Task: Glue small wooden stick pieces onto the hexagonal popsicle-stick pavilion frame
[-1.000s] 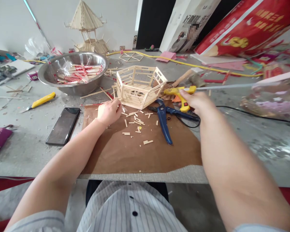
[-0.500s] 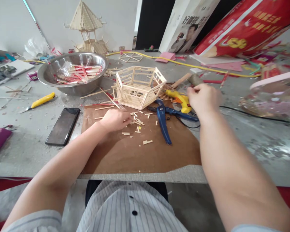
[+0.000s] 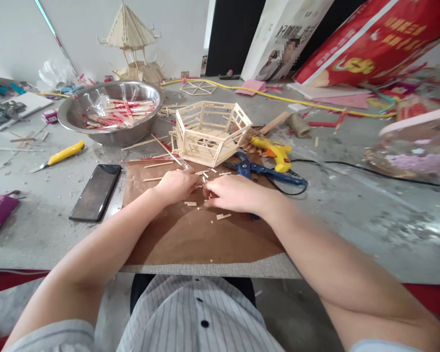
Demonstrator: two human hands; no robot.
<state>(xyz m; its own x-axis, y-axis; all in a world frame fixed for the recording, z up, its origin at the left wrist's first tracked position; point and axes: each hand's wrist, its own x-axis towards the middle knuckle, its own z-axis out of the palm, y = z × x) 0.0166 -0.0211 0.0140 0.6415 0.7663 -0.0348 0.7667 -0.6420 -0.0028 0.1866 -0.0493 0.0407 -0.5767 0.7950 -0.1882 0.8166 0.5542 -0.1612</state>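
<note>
My left hand (image 3: 178, 186) rests on the brown sheet (image 3: 205, 242), its fingers curled together at the left side of a scatter of short wooden stick pieces (image 3: 204, 177). Close to its right, my right hand (image 3: 234, 193) reaches down with thumb and fingers bent together among those pieces. Whatever lies between the fingertips of either hand is too small or hidden to make out. Just behind both hands stands a six-sided stick frame (image 3: 212, 142) with railing-like walls. Blue-handled cutters (image 3: 256, 168) lie partly under my right wrist.
A yellow glue gun (image 3: 276, 151) lies at the right with its black cord. At left are a phone (image 3: 95, 193), a yellow utility knife (image 3: 65, 153) and a steel bowl (image 3: 69, 120) of sticks. A stick pagoda (image 3: 130, 34) stands behind. A twine roll (image 3: 298, 125) lies back right.
My right hand has come from beside the twine roll, left and nearer, to the stick pieces. A small stick piece now shows on the table near where it was. My left hand barely moved.
</note>
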